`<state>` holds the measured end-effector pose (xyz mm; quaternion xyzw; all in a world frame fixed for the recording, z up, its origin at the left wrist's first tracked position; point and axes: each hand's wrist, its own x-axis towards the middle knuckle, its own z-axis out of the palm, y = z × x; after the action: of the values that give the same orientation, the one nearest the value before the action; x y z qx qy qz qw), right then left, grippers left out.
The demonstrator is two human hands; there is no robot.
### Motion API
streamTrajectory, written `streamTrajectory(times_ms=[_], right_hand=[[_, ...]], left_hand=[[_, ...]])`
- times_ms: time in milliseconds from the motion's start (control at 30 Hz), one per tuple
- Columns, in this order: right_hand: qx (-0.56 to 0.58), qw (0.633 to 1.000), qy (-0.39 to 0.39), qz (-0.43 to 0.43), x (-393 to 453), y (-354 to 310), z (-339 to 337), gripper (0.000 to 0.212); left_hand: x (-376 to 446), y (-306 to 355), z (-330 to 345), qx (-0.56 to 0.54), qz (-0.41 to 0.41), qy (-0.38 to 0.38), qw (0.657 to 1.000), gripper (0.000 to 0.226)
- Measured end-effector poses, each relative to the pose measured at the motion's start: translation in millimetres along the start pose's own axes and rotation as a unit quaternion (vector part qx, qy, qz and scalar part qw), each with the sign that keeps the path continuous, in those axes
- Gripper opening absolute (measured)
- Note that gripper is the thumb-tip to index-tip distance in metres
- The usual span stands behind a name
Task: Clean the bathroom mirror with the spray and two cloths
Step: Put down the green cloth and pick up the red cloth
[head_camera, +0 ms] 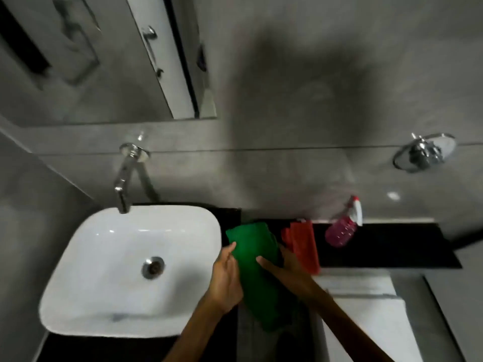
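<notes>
A green cloth [254,257] is held over the black counter to the right of the basin. My left hand [226,279] grips its left edge. My right hand [283,269] holds its right side, thumb laid across the front. A red cloth [304,242] lies folded on the counter just right of the green one. The spray bottle [342,229], pink liquid with a white and red trigger head, stands further right against the wall. The mirror [99,56] hangs on the grey wall at upper left, above the tap.
A white basin [86,278] sits on the black counter [386,246] at left, with a chrome wall tap [125,176] over it. A chrome fitting [424,152] is on the wall at right. A white surface [371,322] lies below the counter at lower right.
</notes>
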<state>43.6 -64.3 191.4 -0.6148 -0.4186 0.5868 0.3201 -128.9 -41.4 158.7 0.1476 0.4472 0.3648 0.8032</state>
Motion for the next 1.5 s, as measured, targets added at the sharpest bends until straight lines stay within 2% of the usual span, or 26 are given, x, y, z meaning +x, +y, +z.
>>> streamTrajectory(times_ms=[133, 234, 334, 400, 500, 634, 734, 801, 867, 901, 967, 1068, 1234, 1334, 1435, 1501], right_hand=[[0.084, 0.991, 0.026, 0.098, 25.5, 76.7, -52.2, 0.049], [0.107, 0.985, 0.062, 0.124, 59.7, 116.6, -64.6, 0.048], [0.122, 0.976, 0.110, 0.141, 117.4, 150.7, -68.9, 0.049], [0.105, 0.979, 0.102, 0.144, 158.5, 167.7, -65.8, 0.052], [0.047, 0.985, 0.119, 0.113, 206.2, 170.6, -59.8, 0.055], [-0.030, 0.982, 0.163, 0.090, 240.6, 176.2, -67.4, 0.046], [-0.110, 0.966, 0.229, 0.050, 220.9, 188.8, -82.4, 0.028], [-0.224, 0.930, 0.282, 0.077, 206.8, 208.0, -92.4, 0.040], [-0.359, 0.877, 0.287, 0.142, 198.1, 220.8, -101.8, 0.052], [-0.383, 0.865, 0.277, 0.167, 195.9, 222.3, -104.0, 0.053], [-0.386, 0.867, 0.256, 0.183, 194.0, 221.7, -107.6, 0.049], [-0.362, 0.886, 0.245, 0.156, 195.7, 218.6, -112.3, 0.039], [-0.184, 0.958, 0.211, 0.058, 177.3, 177.4, -111.2, 0.019], [-0.134, 0.975, 0.175, -0.029, 154.4, 135.6, -106.8, 0.023], [-0.102, 0.977, 0.142, -0.120, 118.5, 78.5, -88.4, 0.017], [-0.075, 0.967, 0.136, -0.199, 106.8, 28.2, -71.7, 0.017]], left_hand=[[71.9, -68.6, 4.8, 0.010, -0.111, 0.004, 0.994, 0.055], [111.9, -93.7, 2.1, 0.054, -0.146, 0.024, 0.987, 0.055], [160.6, -106.4, -9.8, 0.131, -0.106, 0.071, 0.983, 0.045], [196.6, -108.5, -20.3, 0.192, -0.068, 0.100, 0.974, 0.030], [235.2, -95.9, -27.6, 0.257, -0.022, 0.147, 0.955, 0.055], [261.9, -80.3, -23.7, 0.313, 0.011, 0.128, 0.941, 0.068], [256.3, -89.9, -17.3, 0.441, 0.083, 0.149, 0.881, 0.066], [249.4, -105.0, -14.9, 0.495, 0.146, 0.149, 0.843, 0.057], [245.4, -117.6, -5.2, 0.467, 0.130, 0.098, 0.869, 0.049], [244.0, -123.4, 2.4, 0.444, 0.094, 0.066, 0.888, 0.047], [248.2, -134.2, 17.0, 0.396, 0.030, 0.038, 0.917, 0.049], [255.9, -145.4, 30.6, 0.339, -0.018, 0.049, 0.939, 0.047], [236.3, -132.4, 42.3, 0.290, -0.032, 0.060, 0.955, 0.036], [211.7, -107.4, 55.4, 0.244, -0.009, 0.083, 0.966, 0.026], [157.7, -69.0, 63.2, 0.172, 0.035, 0.068, 0.982, 0.053], [127.3, -27.3, 68.0, 0.123, 0.100, 0.050, 0.986, 0.060]])
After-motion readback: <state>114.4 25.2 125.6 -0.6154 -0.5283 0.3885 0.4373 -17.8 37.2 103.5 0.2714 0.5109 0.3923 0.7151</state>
